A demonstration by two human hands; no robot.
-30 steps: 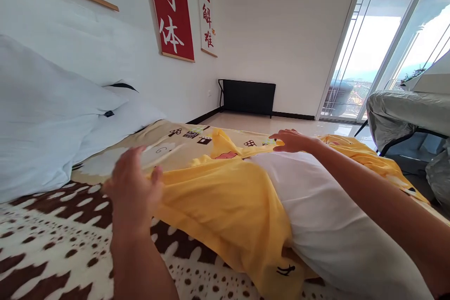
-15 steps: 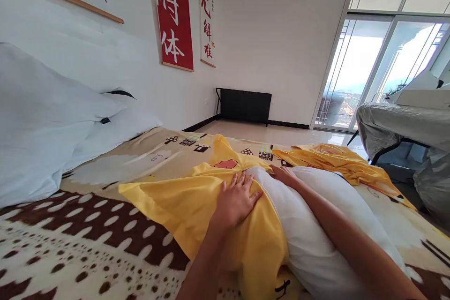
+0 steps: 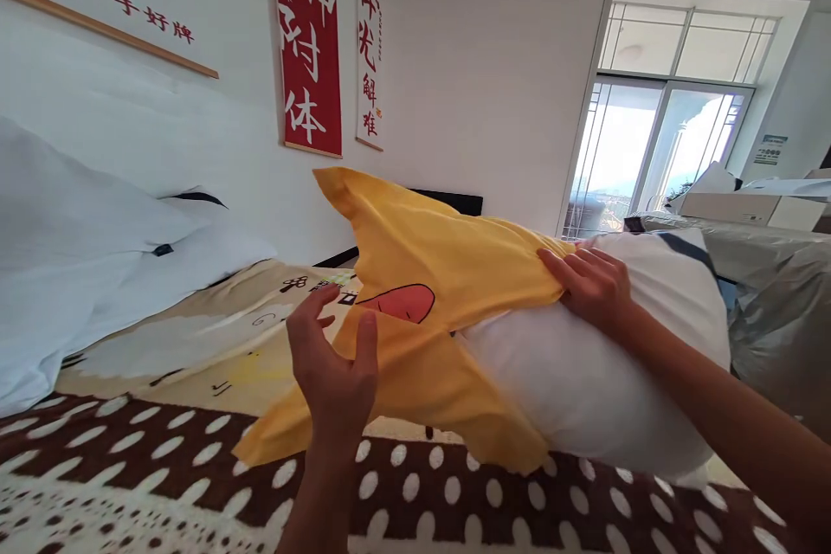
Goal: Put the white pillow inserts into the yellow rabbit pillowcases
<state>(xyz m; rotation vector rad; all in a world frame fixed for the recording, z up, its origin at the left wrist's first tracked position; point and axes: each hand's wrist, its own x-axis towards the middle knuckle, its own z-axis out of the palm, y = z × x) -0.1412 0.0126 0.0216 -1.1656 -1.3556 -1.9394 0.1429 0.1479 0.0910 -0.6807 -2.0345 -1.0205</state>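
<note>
A yellow pillowcase with a pink printed patch covers the left end of a white pillow, whose right part is bare. My right hand grips the pillowcase's edge on top of the pillow, fingers closed on the cloth. In front of the pillowcase's left part is my left hand, its fingers apart and curved, holding nothing. The pillowcase's upper left corner stands raised, and another corner hangs low beside my left wrist.
White pillows lean by the wall on the left. Below is a patterned brown and cream blanket. Boxes and plastic-wrapped furniture stand at the right, near a glass door.
The pillow and pillowcase have been lifted and tilted up. My left hand has let go of the cloth and moved left. My right hand has moved right and up, gripping the pillowcase's edge.
</note>
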